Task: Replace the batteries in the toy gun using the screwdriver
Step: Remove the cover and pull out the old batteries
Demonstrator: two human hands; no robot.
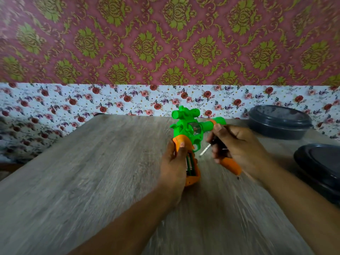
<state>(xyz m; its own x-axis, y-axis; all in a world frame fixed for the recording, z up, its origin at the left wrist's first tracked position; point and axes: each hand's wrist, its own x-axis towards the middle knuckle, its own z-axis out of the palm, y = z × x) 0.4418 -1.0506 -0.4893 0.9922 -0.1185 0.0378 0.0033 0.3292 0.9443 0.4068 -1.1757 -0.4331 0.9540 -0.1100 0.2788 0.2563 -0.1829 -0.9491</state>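
- While the left hand (174,161) curls round the toy gun's (189,131) orange grip at frame centre, batteries (189,165) show in its open compartment.
- Right hand (237,146) – fingers clamped on the screwdriver (217,147) and an orange cover (230,165).
- Two dark lidded containers (279,122) sit at right.

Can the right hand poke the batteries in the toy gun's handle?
Probably yes. The cover is off, so the batteries show, and the right hand is close beside the toy gun. But it grips the screwdriver.
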